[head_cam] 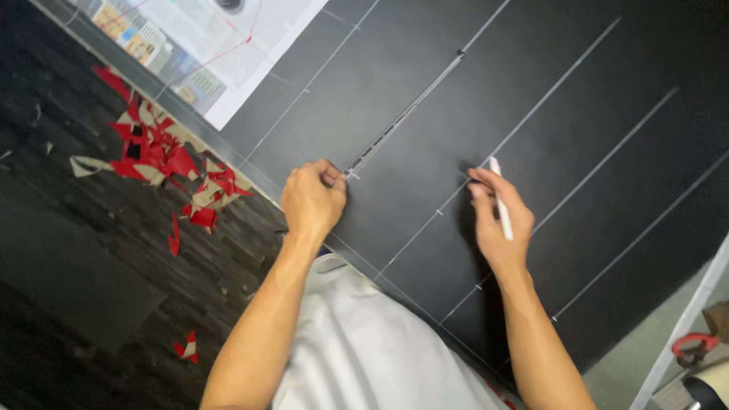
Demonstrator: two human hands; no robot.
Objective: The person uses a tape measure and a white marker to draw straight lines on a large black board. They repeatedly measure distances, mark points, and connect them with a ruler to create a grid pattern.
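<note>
A large black sheet (486, 91) covers the table, marked with several long white chalk lines. My left hand (311, 199) is closed on the near end of a long thin metal ruler (402, 114) that lies along one line near the sheet's edge. My right hand (495, 220) holds a white marking pencil (501, 199), its tip pointing away from me, with the fingertips resting on the sheet beside another line.
Red and beige scraps (163, 163) lie scattered on the dark floor to the left. A printed paper sheet (205, 38) lies at the table's far left corner. A red-handled tool (695, 345) sits at lower right beyond a pale strip.
</note>
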